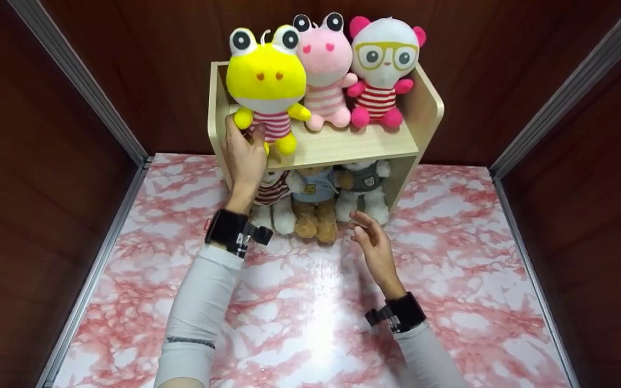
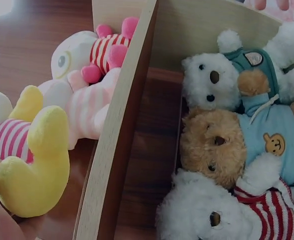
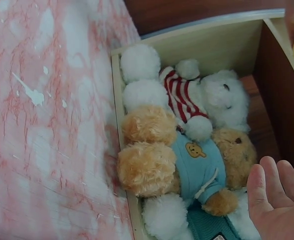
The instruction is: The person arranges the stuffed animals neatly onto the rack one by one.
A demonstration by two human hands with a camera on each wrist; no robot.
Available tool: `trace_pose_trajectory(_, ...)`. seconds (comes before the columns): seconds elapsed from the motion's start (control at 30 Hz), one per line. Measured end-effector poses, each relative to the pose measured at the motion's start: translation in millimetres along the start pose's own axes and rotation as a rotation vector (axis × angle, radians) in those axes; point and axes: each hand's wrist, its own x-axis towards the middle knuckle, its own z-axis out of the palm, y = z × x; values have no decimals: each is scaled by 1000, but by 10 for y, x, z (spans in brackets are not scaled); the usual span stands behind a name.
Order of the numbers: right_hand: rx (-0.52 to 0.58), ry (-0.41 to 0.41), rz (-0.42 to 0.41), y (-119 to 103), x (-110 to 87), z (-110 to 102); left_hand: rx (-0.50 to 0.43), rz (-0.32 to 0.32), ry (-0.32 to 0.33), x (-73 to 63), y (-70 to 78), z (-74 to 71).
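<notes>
A yellow frog plush toy with a pink-striped body is at the left end of the upper shelf. My left hand grips it by the lower body, thumb across the front. Beside it sit a pink frog-like plush and a white panda plush with pink ears and yellow glasses. My right hand is held above the floor in front of the shelf, fingers loosely bent, with nothing in it.
In the lower compartment sit a white bear in red stripes, a brown bear in a blue top and a white bear in a green top. Dark wooden walls flank the pink marbled floor.
</notes>
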Motion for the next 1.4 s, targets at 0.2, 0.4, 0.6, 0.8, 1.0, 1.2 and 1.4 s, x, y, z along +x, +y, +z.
trace_pose_trajectory(0.2,-4,-14,-1,20,-7,-19,77,-98,-36,104,9,72)
trace_pose_trajectory(0.4,9,3,22,4,-13,-12,96,-152,-50,168,-58,97)
trace_pose_trajectory(0.6,-13,3,51,-4,-17,-6,117,-192,-46,260,-152,123)
trace_pose_trajectory(0.8,-29,-1,51,-199,-47,58,120,-206,-44,324,-197,161)
trace_pose_trajectory(1.0,-35,-2,57,-251,-70,74,138,-223,-37,344,-228,200)
trace_pose_trajectory(1.2,-43,-12,59,-240,-67,65,137,-245,-57,384,-221,223)
trace_pose_trajectory(1.4,-39,-7,59,-261,-63,53,183,-286,-78,401,-231,240)
